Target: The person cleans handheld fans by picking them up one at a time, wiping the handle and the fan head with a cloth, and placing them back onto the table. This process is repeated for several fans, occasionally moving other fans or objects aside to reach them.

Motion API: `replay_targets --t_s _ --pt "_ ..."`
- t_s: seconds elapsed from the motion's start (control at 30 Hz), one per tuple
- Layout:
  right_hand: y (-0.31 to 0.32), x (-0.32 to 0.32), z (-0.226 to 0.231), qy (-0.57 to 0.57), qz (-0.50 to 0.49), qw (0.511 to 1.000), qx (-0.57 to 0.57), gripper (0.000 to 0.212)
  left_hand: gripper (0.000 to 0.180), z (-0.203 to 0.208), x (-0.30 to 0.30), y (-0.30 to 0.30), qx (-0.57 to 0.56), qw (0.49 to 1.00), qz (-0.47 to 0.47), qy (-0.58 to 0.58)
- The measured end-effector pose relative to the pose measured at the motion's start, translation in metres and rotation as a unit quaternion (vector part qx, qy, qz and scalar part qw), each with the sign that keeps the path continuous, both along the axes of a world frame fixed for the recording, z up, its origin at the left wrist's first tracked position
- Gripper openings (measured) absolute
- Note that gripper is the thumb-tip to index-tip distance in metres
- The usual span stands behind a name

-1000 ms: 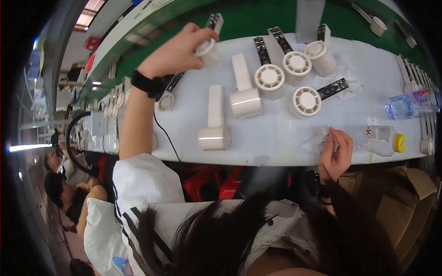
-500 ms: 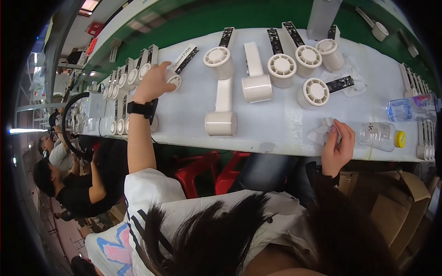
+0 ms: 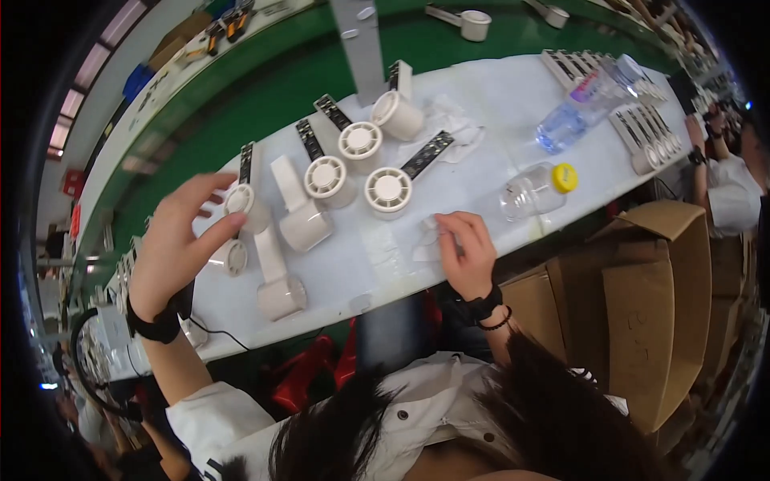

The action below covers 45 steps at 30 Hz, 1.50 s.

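Observation:
My left hand (image 3: 175, 236) hovers at the left of the table with thumb and fingers apart. It is nearest to a white handheld fan (image 3: 250, 210) whose handle shows a dark circuit board; whether the fingertips touch it cannot be told. Beside that hand lies another round fan head (image 3: 230, 258), partly hidden. My right hand (image 3: 469, 260), near the table's front edge, pinches a crumpled white wipe (image 3: 427, 250). Between the hands are several more white fans, among them one lying with its circuit board to the upper right (image 3: 389, 191) and two with plain handles (image 3: 305, 226) (image 3: 281, 297).
To the right lie a clear bottle with a yellow cap (image 3: 533, 192) and a blue-tinted bottle (image 3: 565, 124). Rows of fans (image 3: 646, 136) line the far right. A grey post (image 3: 359, 52) rises behind the table. Open cardboard boxes (image 3: 642, 321) stand at the front right.
The view has swung right. My left hand has let go of the fan at the left and come to the upright fan beside it. My right hand still pinches the wipe.

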State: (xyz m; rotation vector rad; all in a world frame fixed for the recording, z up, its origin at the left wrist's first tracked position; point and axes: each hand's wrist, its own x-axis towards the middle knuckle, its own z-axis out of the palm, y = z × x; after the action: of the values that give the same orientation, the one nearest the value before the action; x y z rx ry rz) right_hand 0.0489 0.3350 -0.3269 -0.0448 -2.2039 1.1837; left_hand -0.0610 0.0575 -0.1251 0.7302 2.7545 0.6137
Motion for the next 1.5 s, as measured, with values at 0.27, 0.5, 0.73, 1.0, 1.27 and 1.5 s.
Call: replay_targets --t_s 0.27,0.5,0.73,1.0,1.27,1.5 --pt "0.01 0.002 0.003 -0.009 0.041 0.998 -0.043 0.023 0.042 0.036 -0.1 0.216 -0.106 0.95 -0.27 0.115" --pt "0.01 0.003 -0.023 0.044 0.145 0.988 0.014 0.036 0.05 -0.075 -0.256 0.356 -0.21 0.941 -0.238 0.122" --pt "-0.01 0.01 -0.065 0.051 0.141 0.978 -0.143 0.033 0.063 -0.16 -0.325 0.4 -0.219 0.955 -0.05 0.193" --pt "0.005 0.002 -0.042 0.032 0.154 0.973 -0.168 0.029 0.043 -0.092 -0.242 0.366 -0.11 0.978 -0.102 0.144" --pt "0.025 0.037 0.038 -0.014 0.143 0.973 -0.181 0.026 0.044 -0.007 -0.074 0.24 0.096 0.965 -0.23 0.081" --pt "0.09 0.122 0.22 0.25 0.162 0.954 -0.026 0.042 0.043 0.032 0.036 0.14 0.169 0.931 -0.235 0.222"
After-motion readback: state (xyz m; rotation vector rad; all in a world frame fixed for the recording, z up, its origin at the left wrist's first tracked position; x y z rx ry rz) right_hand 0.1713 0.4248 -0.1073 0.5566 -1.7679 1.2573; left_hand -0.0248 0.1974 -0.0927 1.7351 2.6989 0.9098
